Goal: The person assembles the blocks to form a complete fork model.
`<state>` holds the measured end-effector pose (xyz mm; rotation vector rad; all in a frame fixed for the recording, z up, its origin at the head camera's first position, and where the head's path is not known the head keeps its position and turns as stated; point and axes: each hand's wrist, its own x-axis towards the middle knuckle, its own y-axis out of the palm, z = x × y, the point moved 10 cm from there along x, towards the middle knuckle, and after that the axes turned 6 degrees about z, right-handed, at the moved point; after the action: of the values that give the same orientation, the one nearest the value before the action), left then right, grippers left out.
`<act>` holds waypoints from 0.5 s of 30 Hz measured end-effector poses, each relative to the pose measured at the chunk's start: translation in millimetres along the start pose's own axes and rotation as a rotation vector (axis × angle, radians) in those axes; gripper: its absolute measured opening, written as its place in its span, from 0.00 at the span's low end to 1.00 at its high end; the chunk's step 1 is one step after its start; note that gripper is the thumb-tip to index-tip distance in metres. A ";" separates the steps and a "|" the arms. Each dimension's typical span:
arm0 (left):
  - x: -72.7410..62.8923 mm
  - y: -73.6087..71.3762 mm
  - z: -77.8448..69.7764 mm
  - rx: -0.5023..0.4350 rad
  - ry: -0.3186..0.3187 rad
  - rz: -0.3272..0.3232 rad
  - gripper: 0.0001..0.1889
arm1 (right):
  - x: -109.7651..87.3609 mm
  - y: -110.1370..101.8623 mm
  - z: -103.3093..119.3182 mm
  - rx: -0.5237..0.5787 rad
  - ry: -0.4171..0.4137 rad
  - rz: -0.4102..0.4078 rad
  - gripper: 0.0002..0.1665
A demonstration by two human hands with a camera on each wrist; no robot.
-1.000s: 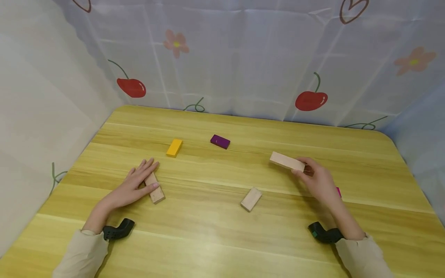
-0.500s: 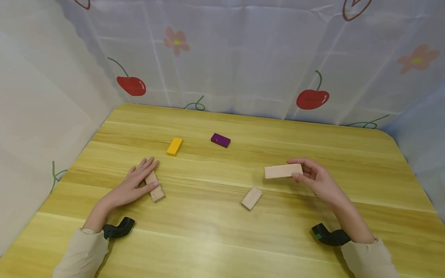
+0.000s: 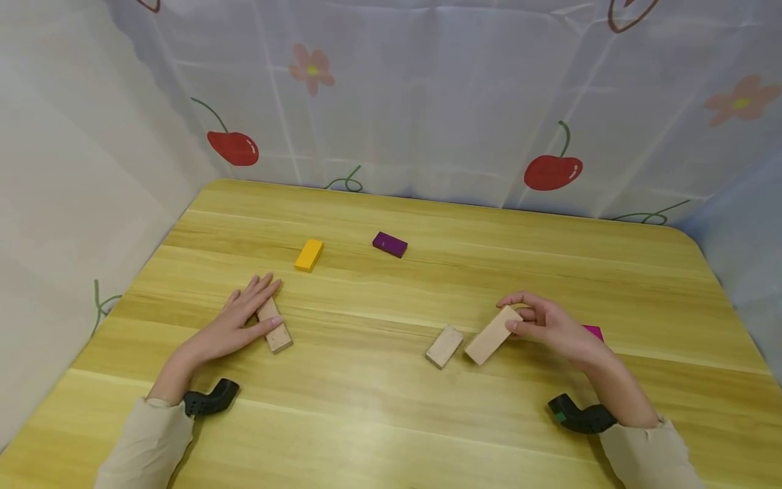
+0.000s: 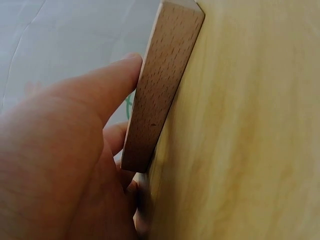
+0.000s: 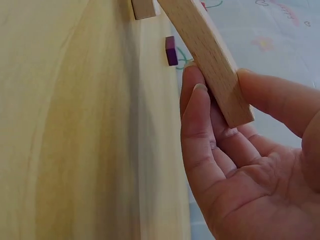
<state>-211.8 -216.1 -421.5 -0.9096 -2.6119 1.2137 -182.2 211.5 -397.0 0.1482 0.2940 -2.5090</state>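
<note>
My right hand (image 3: 552, 329) pinches one end of a long plain wooden block (image 3: 493, 335) between thumb and fingers. In the right wrist view that block (image 5: 212, 65) is held tilted, with the thumb on one side and fingers on the other. Just left of its free end a shorter plain block (image 3: 444, 347) lies on the table. My left hand (image 3: 241, 322) rests with extended fingers over another plain block (image 3: 276, 331), partly covering it. In the left wrist view the thumb touches this block's (image 4: 160, 85) upper side.
A yellow block (image 3: 309, 255) and a purple block (image 3: 389, 244) lie farther back on the wooden table (image 3: 342, 421). Behind the right hand a magenta block (image 3: 593, 332) shows partly. A printed curtain (image 3: 427, 102) hangs along the table's far edge.
My right hand has turned the held block so its free end swings toward me and down, close to the shorter block. The left hand stays in place.
</note>
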 end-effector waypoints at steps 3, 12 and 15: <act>0.2 -0.2 -0.5 -0.003 -0.001 0.000 0.36 | 2.6 3.4 -2.6 -0.004 0.006 0.020 0.22; 0.9 0.0 1.2 -0.003 -0.007 0.004 0.36 | 17.6 12.6 -13.6 -0.026 0.042 0.055 0.24; 0.8 0.5 2.0 -0.003 -0.005 0.005 0.36 | 22.9 14.1 -14.1 -0.079 0.045 0.045 0.24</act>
<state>-212.9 -216.7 -423.2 -0.9156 -2.6178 1.2152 -192.1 190.9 -417.1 0.1778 0.4037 -2.4476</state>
